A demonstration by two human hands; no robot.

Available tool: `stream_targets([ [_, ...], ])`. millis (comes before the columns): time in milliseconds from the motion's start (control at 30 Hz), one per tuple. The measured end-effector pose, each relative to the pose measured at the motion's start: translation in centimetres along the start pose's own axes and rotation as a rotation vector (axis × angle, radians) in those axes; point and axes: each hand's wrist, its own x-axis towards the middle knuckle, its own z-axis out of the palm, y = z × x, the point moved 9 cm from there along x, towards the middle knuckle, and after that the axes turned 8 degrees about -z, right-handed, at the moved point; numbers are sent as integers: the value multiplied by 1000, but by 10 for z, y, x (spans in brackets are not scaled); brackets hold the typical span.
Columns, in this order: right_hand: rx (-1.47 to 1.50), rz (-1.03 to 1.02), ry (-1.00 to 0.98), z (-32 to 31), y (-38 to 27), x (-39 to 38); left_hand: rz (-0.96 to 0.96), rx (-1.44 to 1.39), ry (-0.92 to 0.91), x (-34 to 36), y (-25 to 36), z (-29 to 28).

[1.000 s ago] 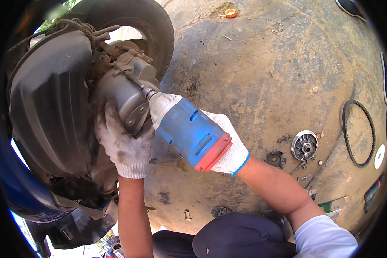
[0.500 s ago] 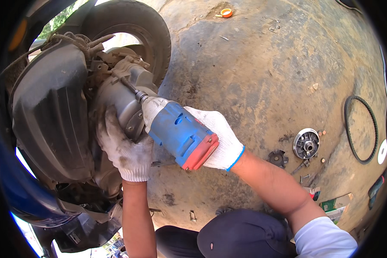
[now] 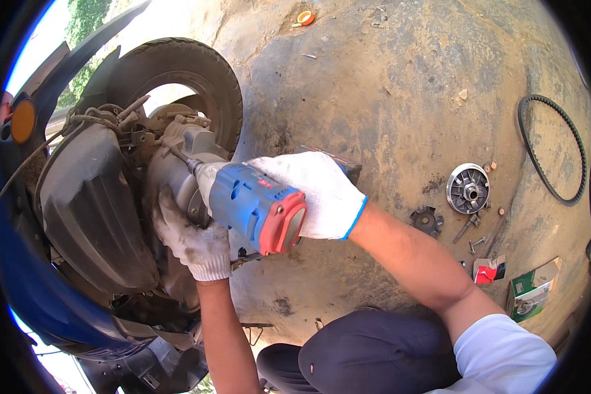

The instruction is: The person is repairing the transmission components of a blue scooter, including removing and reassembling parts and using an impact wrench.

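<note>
My right hand (image 3: 322,197), in a white work glove with a blue cuff edge, grips a blue and red cordless impact wrench (image 3: 249,200). A long extension with a socket (image 3: 185,157) runs from its nose to the upper part of the scooter's grey engine cover (image 3: 167,172). My left hand (image 3: 194,240), in a dirt-stained white glove, holds the lower edge of that cover, its fingertips partly hidden by the cover and the wrench. The black ribbed air filter housing (image 3: 92,210) sits left of it, and the rear wheel (image 3: 226,98) stands beyond.
On the ground at right lie a drive belt (image 3: 579,157), a finned pulley (image 3: 468,189), a dark star-shaped plate (image 3: 427,221), bolts (image 3: 476,245) and a green box (image 3: 530,290). An orange round item (image 3: 305,18) lies farther off. Blue body panels (image 3: 39,289) flank the left side.
The view has shifted, showing more of the scooter's rear at left. The impact wrench has tilted slightly, and its battery end now shows below my right wrist. Both hands keep their holds.
</note>
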Motion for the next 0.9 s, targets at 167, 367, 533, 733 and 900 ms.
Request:
stream_targets([
  [167,-211,211,-31,-48,3,-1,-107,19,-52,-4,2,5],
  [367,-86,324,30,-23,61,-73,-46,114,-25,-3,1,2],
  [533,-57,352,-4,7,94,-109,-27,117,-32,-2,10,2],
  [733,206,564,81,15,102,-115,-37,125,-39,-1,10,3],
  [900,200,522,90,15,107,-113,-3,121,-20,-1,12,1],
])
